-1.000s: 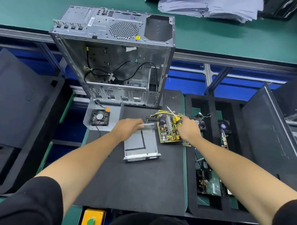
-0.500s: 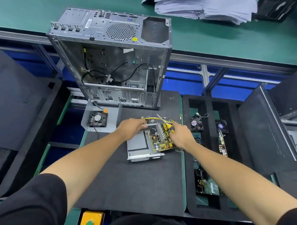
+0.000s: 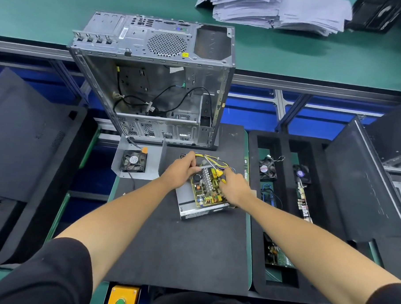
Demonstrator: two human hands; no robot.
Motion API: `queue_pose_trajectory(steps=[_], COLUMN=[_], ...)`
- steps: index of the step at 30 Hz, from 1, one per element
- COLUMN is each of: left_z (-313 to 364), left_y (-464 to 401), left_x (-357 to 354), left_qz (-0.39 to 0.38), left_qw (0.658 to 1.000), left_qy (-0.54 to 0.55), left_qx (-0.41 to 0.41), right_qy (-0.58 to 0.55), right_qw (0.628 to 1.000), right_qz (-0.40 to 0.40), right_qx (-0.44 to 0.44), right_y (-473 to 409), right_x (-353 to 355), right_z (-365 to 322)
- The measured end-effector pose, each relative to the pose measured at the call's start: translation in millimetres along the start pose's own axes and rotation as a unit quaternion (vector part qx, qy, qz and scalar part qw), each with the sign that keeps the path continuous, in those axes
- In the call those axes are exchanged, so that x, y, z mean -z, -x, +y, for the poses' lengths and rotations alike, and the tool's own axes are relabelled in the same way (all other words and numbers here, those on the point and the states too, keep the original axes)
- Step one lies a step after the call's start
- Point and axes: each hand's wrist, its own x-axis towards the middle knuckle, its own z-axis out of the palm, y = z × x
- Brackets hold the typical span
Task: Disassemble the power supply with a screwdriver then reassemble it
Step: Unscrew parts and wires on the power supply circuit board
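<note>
The power supply case (image 3: 185, 198), an open grey metal tray, lies on the black mat (image 3: 179, 247). My left hand (image 3: 182, 172) grips its far edge. A yellow-green circuit board (image 3: 204, 189) with a finned heatsink and yellow wires (image 3: 212, 157) sits tilted inside the case. My right hand (image 3: 235, 187) holds the board's right edge. A yellow-handled screwdriver (image 3: 219, 173) is tucked in the same fingers, its thin shaft pointing up and left over the board.
An open PC chassis (image 3: 152, 80) stands behind the mat. A fan (image 3: 133, 160) lies on a grey metal plate at its left. The black foam tray (image 3: 284, 153) on the right holds two small fans and boards. A yellow button box (image 3: 120, 297) sits at the near edge.
My right hand moved the circuit board left from the mat beside the case into the case. My left hand stayed on the case's far edge.
</note>
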Motion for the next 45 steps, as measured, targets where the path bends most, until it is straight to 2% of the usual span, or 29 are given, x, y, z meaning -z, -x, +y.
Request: queue_pose_trajectory(steps=[7, 11, 16, 28, 45], left_z=[0, -4, -12, -21, -20], left_y=[10, 14, 17, 21, 25], left_x=[6, 4, -8, -11, -5], left_qz=[-0.047, -0.046, -0.036, -0.005, -0.041], left_qw=[0.995, 0.978, 0.956, 0.961, 0.948], left_qy=[-0.027, -0.173, -0.267, -0.218, -0.249], left_qx=[-0.079, -0.111, -0.119, -0.168, -0.194], right_qy=[0.013, 0.021, 0.016, 0.015, 0.016], right_qw=[1.000, 0.999, 0.999, 0.999, 0.996], right_qz=[-0.014, -0.023, -0.017, -0.002, -0.022], right_qx=[0.013, 0.027, 0.033, 0.049, 0.082], right_y=[-1, 0, 1, 0, 1], right_x=[-12, -19, -26, -34, -39], right_z=[-14, -17, -28, -32, -33])
